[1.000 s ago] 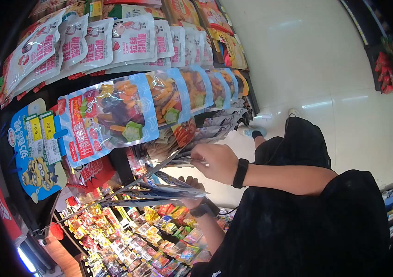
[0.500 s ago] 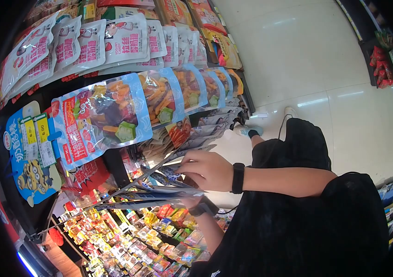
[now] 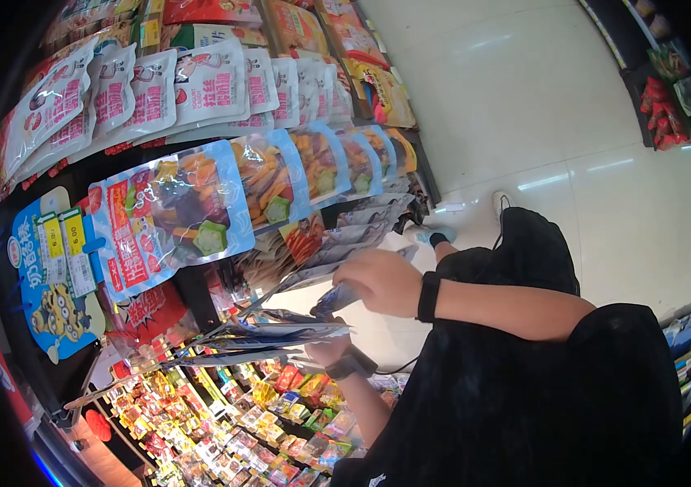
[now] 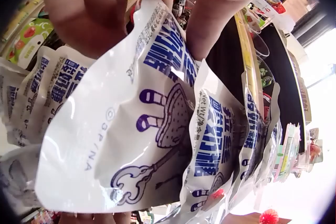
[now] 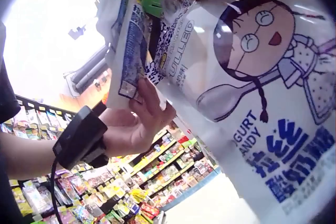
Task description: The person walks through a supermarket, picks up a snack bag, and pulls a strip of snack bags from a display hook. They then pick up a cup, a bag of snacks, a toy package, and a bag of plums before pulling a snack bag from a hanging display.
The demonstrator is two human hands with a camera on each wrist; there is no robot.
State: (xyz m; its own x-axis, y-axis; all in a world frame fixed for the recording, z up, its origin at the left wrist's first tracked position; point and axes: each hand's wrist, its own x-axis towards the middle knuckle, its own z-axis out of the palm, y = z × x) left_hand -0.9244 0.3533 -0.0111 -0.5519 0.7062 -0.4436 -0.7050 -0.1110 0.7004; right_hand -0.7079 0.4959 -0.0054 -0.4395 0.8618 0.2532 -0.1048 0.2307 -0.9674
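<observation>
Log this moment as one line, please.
left hand: holds pouch stack | right hand: grips single pouch | backdrop: hanging snack bags

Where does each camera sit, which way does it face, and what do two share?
Head: on the head, facing down at hanging snack bags; shows right hand, left hand.
Left wrist: on that wrist, facing the pouch stack; left fingers grip it.
Right wrist: on that wrist, facing the cartoon pouch; left hand beyond.
Shared: head and right wrist both show the left hand.

Peg rack (image 3: 199, 299) with hanging candy pouches (image 3: 268, 332)
</observation>
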